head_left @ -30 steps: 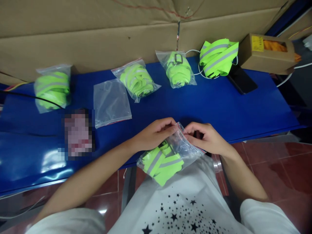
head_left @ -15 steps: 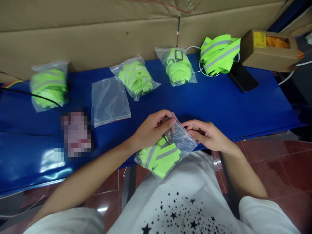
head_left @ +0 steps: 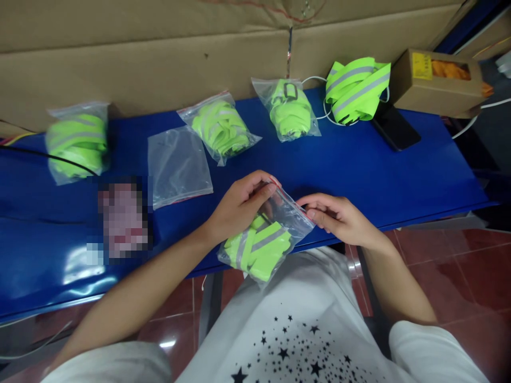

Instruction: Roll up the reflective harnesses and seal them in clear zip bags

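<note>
A clear zip bag (head_left: pixel 275 234) with a folded neon-green reflective strap (head_left: pixel 258 248) inside hangs over the near edge of the blue table (head_left: pixel 359 170). My left hand (head_left: pixel 239 205) pinches the left end of the bag's red-lined top. My right hand (head_left: pixel 337 218) pinches the right end of the same top edge. Both hands are closed on the bag.
Three filled bags of green strap (head_left: pixel 77 141) (head_left: pixel 219 127) (head_left: pixel 289 109) lie along the back, with an empty clear bag (head_left: pixel 178 165) between them. A loose green strap (head_left: pixel 357 88), a black phone (head_left: pixel 395 130), a cardboard box (head_left: pixel 437 82) and a blurred-out item (head_left: pixel 122 218) also lie there. A cardboard wall (head_left: pixel 159 58) backs the table.
Both hands have lifted the bag slightly up and to the left, and the pinch has spread along its top edge.
</note>
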The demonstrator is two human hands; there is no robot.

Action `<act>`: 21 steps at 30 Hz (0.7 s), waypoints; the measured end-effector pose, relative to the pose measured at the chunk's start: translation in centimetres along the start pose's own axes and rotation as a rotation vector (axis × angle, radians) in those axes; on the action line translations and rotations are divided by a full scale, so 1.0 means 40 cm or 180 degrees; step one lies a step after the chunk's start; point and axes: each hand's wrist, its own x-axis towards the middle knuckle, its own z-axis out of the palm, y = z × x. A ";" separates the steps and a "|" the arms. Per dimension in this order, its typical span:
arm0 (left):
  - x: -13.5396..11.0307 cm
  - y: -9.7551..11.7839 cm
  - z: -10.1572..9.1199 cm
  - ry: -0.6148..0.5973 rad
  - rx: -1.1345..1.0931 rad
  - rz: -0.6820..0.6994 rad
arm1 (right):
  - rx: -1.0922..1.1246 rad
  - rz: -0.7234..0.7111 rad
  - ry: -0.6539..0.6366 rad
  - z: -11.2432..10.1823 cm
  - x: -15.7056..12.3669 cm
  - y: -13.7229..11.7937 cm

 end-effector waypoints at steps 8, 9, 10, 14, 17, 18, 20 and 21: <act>-0.004 0.016 -0.003 0.0304 -0.0053 0.0167 | 0.0078 0.0181 0.0150 0.003 -0.002 -0.012; -0.004 0.017 -0.003 0.0348 -0.0067 0.0196 | 0.0141 0.0209 0.0187 0.003 -0.003 -0.011; -0.004 0.018 -0.003 0.0384 -0.0081 0.0214 | 0.0221 0.0235 0.0196 0.002 -0.003 -0.010; -0.001 0.013 -0.005 0.0476 -0.0106 0.0291 | 0.0490 0.0267 0.0213 0.002 -0.005 -0.006; 0.002 0.005 -0.005 0.0511 -0.0138 0.0418 | 0.0440 0.0262 0.0247 0.002 -0.007 -0.003; 0.003 0.002 -0.005 0.0505 -0.0141 0.0451 | 0.0371 0.0239 0.0255 0.002 -0.008 -0.002; 0.004 -0.003 -0.003 0.0476 -0.0145 0.0496 | 0.0190 0.0158 0.0280 0.001 -0.011 -0.001; 0.004 -0.005 -0.001 0.0460 -0.0147 0.0493 | 0.0104 0.0107 0.0295 0.001 -0.011 -0.001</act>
